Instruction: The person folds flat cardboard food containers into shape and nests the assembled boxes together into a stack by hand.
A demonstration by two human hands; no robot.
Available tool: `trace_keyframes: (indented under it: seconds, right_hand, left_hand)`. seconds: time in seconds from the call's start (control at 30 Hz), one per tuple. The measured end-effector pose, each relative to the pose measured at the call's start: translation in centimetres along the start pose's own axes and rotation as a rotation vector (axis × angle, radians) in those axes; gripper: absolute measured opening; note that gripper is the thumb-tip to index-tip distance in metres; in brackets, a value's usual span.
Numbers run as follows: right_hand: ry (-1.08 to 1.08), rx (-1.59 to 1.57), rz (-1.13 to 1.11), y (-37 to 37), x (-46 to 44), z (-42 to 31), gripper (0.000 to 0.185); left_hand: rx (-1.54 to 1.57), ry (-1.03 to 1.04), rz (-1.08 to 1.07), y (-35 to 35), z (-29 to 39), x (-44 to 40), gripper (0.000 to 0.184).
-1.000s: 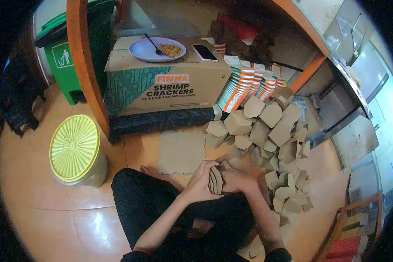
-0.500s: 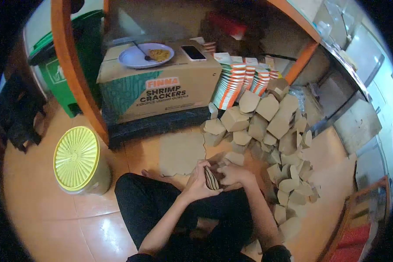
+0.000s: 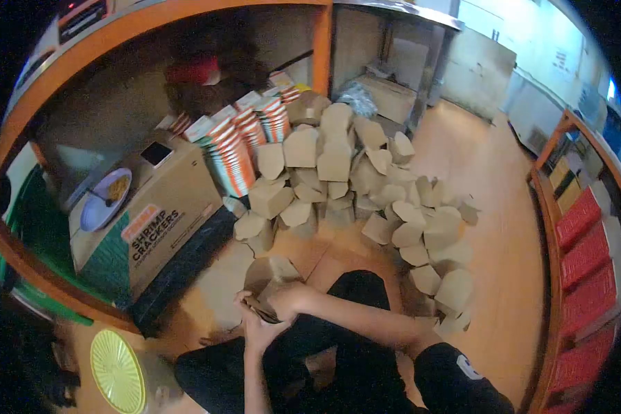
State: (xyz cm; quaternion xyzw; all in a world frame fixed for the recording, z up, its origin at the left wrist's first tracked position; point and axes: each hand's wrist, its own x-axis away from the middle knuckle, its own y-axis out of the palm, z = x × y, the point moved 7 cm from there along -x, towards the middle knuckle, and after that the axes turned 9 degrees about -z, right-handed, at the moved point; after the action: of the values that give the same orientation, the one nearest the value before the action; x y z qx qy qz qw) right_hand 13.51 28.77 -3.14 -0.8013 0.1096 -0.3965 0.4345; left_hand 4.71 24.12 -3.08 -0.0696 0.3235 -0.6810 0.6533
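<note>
My left hand (image 3: 255,330) is closed around a brown cardboard food box (image 3: 265,268) above my crossed legs. Several layered cardboard edges show beside its thumb. My right hand (image 3: 288,301) is pressed against the same box from the right, its fingers curled and partly hidden by the cardboard. Past my hands, on the floor, spreads a large heap of brown folded food boxes (image 3: 334,155), some with open flaps. Beneath the box in my hands lies a flat brown cardboard sheet (image 3: 221,290).
A shrimp crackers carton (image 3: 176,214) bears a plate of food (image 3: 107,200) and a phone (image 3: 156,154). Orange-and-white printed stacks (image 3: 228,155) stand beside it. The yellow-lidded tub (image 3: 117,372) is at lower left. To the right stands a rack with red packs (image 3: 586,259).
My view has swung to the right, so the heap and the red rack show more fully. My hands stay together on the cardboard; the brown box now stands up beyond my right hand.
</note>
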Motion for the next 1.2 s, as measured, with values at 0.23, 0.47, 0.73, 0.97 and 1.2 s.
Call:
trace_keyframes:
  seconds: [0.23,0.47,0.73,0.97,1.2]
  right_hand:
    - [-0.092,-0.514,0.812,-7.2,14.5,8.4,0.023]
    - [0.918,0.378,0.500,5.5,19.5,33.7,0.022]
    - [0.323,-0.126,0.985,-8.3,28.7,14.7,0.020]
    - [-0.380,-0.275,0.905,-9.9,28.1,-2.5,0.016]
    - [-0.615,-0.445,0.075,-7.2,24.1,-6.4,0.046]
  left_hand:
    - [0.056,-0.070,0.000,0.5,-2.2,0.7,0.114]
    - [-0.242,0.027,0.045,-2.6,7.8,-0.9,0.112]
    - [-0.235,0.263,0.110,-0.7,15.4,-1.1,0.101]
    - [0.747,0.152,-0.035,0.4,12.8,-2.0,0.126]
    - [1.334,-0.224,-0.373,-2.4,13.7,1.7,0.094]
